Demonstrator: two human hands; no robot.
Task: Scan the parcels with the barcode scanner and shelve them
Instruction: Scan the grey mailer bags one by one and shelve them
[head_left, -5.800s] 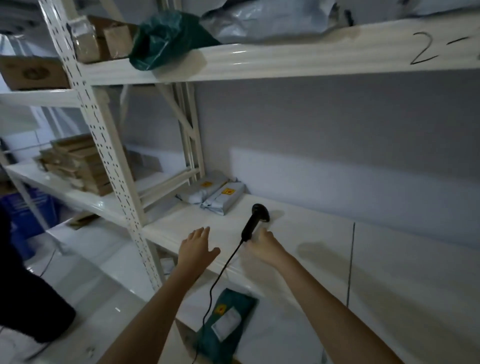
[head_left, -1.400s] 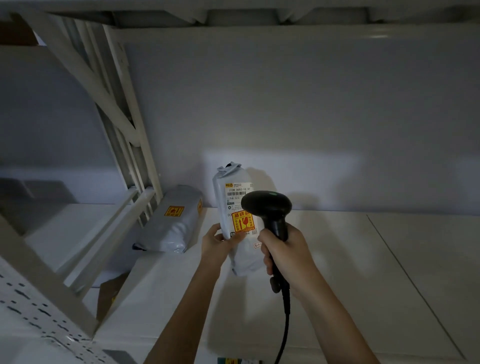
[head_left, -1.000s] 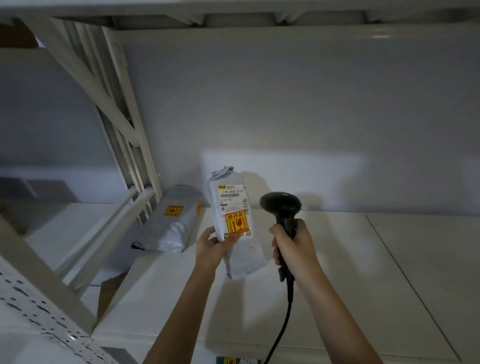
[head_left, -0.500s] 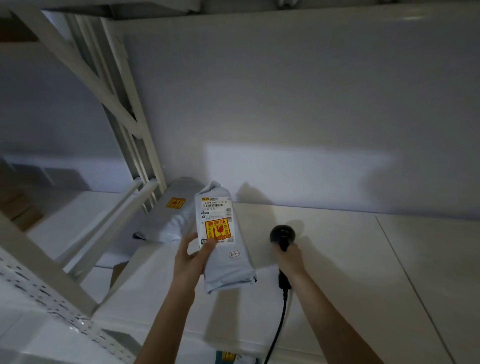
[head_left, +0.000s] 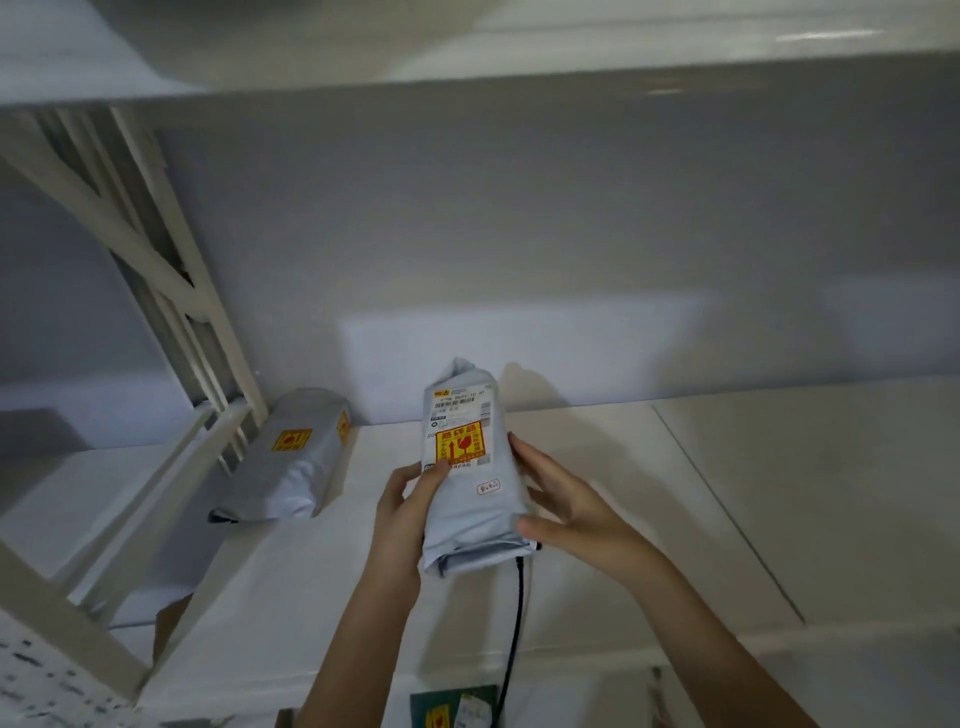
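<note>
I hold a grey plastic-wrapped parcel (head_left: 470, 483) above the white shelf (head_left: 623, 493), its label with a barcode and an orange-yellow sticker facing me. My left hand (head_left: 405, 512) grips its left side, thumb on the sticker. My right hand (head_left: 563, 506) is pressed against its right side and lower corner. The barcode scanner is hidden behind the parcel; only its black cable (head_left: 514, 629) shows, running down over the shelf's front edge. A second grey parcel (head_left: 288, 460) with orange stickers lies on the shelf at the left.
White diagonal braces and an upright (head_left: 171, 291) of the rack stand at the left. The shelf above (head_left: 571, 47) overhangs the top. A dark green parcel (head_left: 454, 709) lies on the lower level below the shelf edge. A grey wall backs the shelf.
My right hand let go of the scanner on the shelf and came onto the parcel's right side. The parcel has moved to the right, over the scanner.
</note>
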